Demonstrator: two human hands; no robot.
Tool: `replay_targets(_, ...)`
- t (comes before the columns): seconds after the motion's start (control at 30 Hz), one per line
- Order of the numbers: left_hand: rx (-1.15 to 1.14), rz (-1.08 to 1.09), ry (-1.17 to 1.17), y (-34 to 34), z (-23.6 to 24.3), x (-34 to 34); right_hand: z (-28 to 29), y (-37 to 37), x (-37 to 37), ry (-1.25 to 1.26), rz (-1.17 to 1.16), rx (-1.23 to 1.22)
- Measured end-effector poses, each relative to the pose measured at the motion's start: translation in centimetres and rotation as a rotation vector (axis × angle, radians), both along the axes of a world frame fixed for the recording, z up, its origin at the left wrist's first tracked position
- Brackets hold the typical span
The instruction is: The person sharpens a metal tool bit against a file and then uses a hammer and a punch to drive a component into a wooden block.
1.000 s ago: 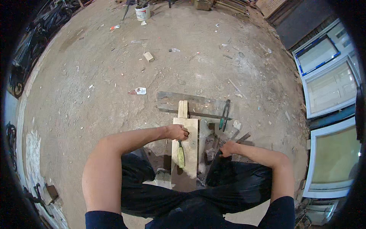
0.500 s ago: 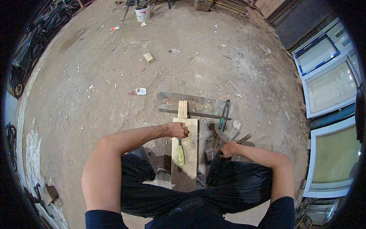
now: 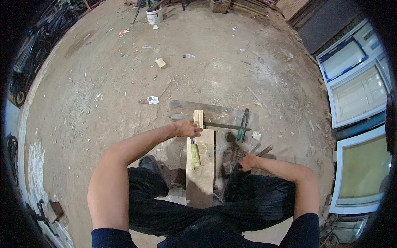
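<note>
Left grip (image 3: 188, 128) clasps the yellow-handled tool (image 3: 195, 156), which projects on the near side, above the pale board (image 3: 208, 165); right grip (image 3: 248, 162) is at the brown stick (image 3: 266, 150), closure cannot be determined

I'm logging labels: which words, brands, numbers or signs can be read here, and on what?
No text can be read clearly.
White bucket: printed marking, too small and blurred to read.
Yellow-green tool handle by the left hand: no lettering can be made out.
</note>
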State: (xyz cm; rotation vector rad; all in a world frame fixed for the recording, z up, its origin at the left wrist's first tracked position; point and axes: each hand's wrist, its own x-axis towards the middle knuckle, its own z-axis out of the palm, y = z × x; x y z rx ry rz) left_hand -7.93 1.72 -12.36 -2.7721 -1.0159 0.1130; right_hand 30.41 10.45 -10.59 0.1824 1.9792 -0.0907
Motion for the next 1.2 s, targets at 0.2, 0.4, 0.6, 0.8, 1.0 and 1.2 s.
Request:
replay_targets(0.2,0.051,0.022,0.115,1.9,2.8,-0.6,-2.2,0.8,1.4,0.006,0.019,-0.013)
replay_targets(0.4,0.119,0.017,0.089,2.9,5.1,-1.2,-0.6,0.2,-0.2,-0.047,0.047,-0.01)
replay_targets(0.6,0.157,-0.004,0.129,3.1,6.8,-0.7,-1.0,0.2,0.5,-0.01,0.051,-0.023)
replay_targets(0.8,0.173,-0.105,-0.08,3.1,6.9,0.3,-3.2,0.3,2.6,0.055,0.004,-0.015)
replay_targets(1.0,0.123,-0.115,-0.099,2.3,7.5,0.5,-2.5,0.3,1.3,-0.004,0.057,-0.051)
replay_targets(1.2,-0.007,-0.076,0.022,1.4,2.8,1.8,-3.3,0.6,1.5,-0.061,0.029,-0.076)
